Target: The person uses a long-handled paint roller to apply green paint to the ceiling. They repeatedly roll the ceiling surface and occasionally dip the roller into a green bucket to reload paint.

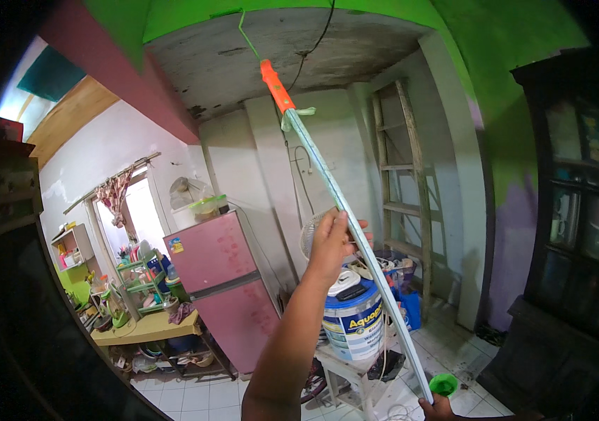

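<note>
A paint roller with an orange handle point(276, 85) is fixed to the top of a long pale metal pole point(341, 193), with a light strip of cloth or plastic tied at the joint. Its thin green-coated frame leads up to a green roller head point(226, 12) at the green-painted band of wall; whether it touches cannot be told. Partway up the pole, my left hand point(331, 242) is closed round it, thumb along the front. Low at the picture's edge, my right hand point(440, 408) grips the pole's bottom end, partly cut off.
A pail with a blue lid point(352, 319) stands on a white stool point(356, 379), near a small green container point(443, 384) on the tiles. Behind are a pink fridge point(219, 281) and a wooden ladder point(419, 175). A dark cabinet point(580, 210) stands right. A cable point(322, 38) hangs overhead.
</note>
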A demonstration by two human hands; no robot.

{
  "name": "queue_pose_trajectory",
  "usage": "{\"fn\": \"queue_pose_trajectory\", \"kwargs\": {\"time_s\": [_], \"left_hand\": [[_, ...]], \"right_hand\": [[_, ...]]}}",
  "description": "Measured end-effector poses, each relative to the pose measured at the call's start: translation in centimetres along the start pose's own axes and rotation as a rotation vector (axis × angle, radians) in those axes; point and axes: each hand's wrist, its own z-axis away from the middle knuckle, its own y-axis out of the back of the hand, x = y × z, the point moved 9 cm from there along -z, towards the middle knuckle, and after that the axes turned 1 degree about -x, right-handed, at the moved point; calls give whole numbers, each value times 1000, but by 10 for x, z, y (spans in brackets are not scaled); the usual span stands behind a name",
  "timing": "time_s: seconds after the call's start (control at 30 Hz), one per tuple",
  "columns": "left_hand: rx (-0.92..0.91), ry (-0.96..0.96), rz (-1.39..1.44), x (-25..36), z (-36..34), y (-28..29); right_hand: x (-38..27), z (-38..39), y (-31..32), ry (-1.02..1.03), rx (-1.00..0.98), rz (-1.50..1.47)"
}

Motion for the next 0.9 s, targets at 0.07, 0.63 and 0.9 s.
{"fn": "queue_pose_trajectory", "kwargs": {"time_s": [0.07,0.63,0.9], "left_hand": [[16,-62,-112,-8,3,-18],[356,-265,-314,84,-25,53],[468,-209,-509,115,-31,98]], "right_hand": [[5,16,15,62,76,-16],[-108,-39,-73,-43,-318,-345],[-137,-80,-140,20,-387,-292]]}}
